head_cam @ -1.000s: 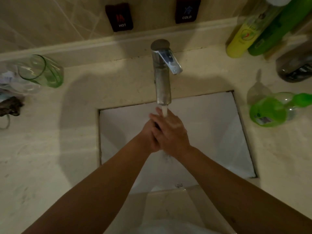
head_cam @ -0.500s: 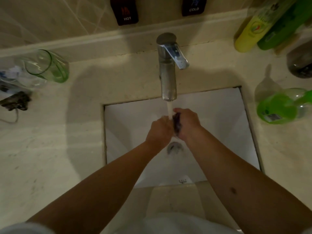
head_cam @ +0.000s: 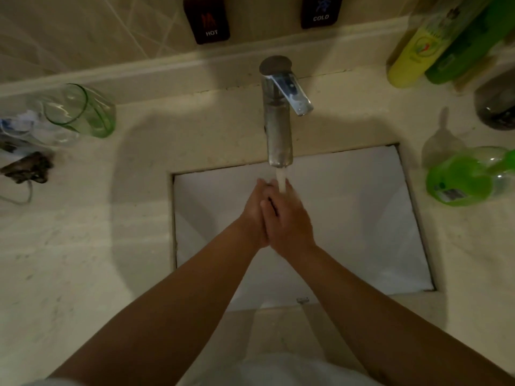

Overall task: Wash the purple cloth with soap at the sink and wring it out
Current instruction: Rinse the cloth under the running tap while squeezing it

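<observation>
Two hands, left hand (head_cam: 255, 211) and right hand (head_cam: 288, 218), press palm to palm at frame centre under the tap (head_cam: 278, 126) stream, fingers clenched on the barely visible purple cloth (head_cam: 272, 205); rubbing should stay under the water over the sink (head_cam: 362, 218)

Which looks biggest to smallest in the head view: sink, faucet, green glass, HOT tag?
1. sink
2. faucet and green glass: look about alike, so unranked
3. HOT tag
Apparent size only; the wide lens and differing nearness skew it.
</observation>
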